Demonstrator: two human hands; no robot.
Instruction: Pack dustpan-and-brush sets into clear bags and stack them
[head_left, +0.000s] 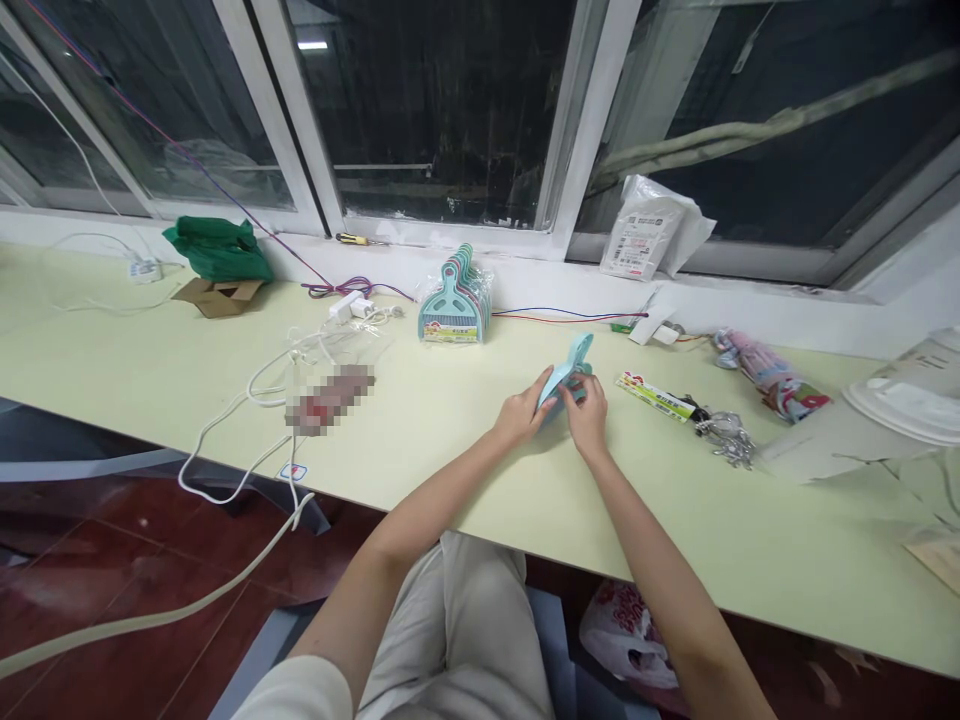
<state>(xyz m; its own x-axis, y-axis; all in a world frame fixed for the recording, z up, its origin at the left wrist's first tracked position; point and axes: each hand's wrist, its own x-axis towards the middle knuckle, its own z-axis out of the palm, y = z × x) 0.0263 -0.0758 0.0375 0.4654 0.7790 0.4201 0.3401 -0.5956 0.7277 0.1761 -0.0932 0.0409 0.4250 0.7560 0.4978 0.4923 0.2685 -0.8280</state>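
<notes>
Centrally, dustpan (558, 380) over table (442, 440), left hand (522, 408) clamped on its left edge, right hand (588, 412) closed on its right side, stacked dustpans (451, 305) at its ten o'clock, label (657, 396) at three o'clock.

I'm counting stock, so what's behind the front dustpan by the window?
Behind the front dustpan, more dustpans stand, their handle tops showing. Their faces are mostly covered, so I can't count them.

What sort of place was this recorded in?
Probably a simple indoor workroom, though a study room isn't ruled out: a long pale table runs beneath large windows, with a row of small dustpans standing on it.
</notes>
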